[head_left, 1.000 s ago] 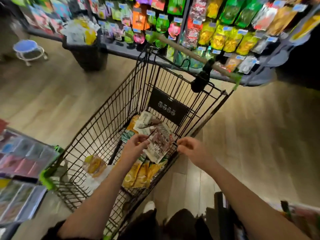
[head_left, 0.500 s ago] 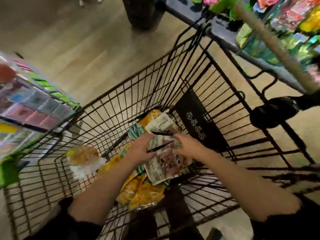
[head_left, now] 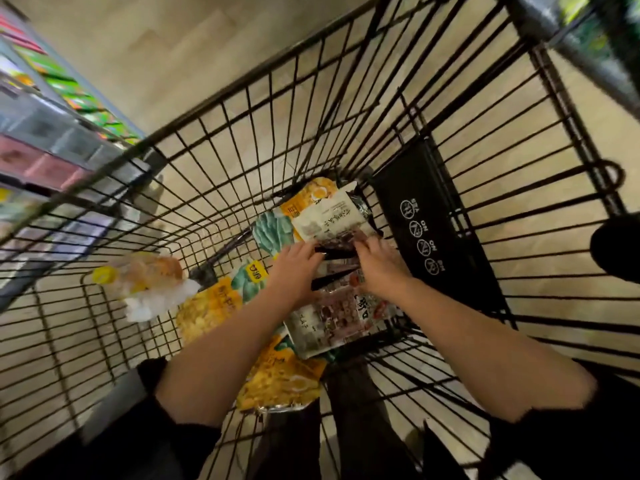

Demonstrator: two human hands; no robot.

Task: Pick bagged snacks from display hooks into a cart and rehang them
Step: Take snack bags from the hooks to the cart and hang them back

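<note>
A: How far along is it?
B: Several snack bags (head_left: 207, 310) lie in the cart (head_left: 242, 109). The left hand (head_left: 294, 268) and right hand (head_left: 381, 268) pinch one bag (head_left: 332, 317) at its top; rehanging remains.
A: Room?
B: Wire walls close in; overhead is open.

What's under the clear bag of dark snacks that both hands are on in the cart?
The clear bag overlaps yellow bags and a teal-printed bag. The left hand, right hand and the bag itself hide whatever else lies beneath.
</note>
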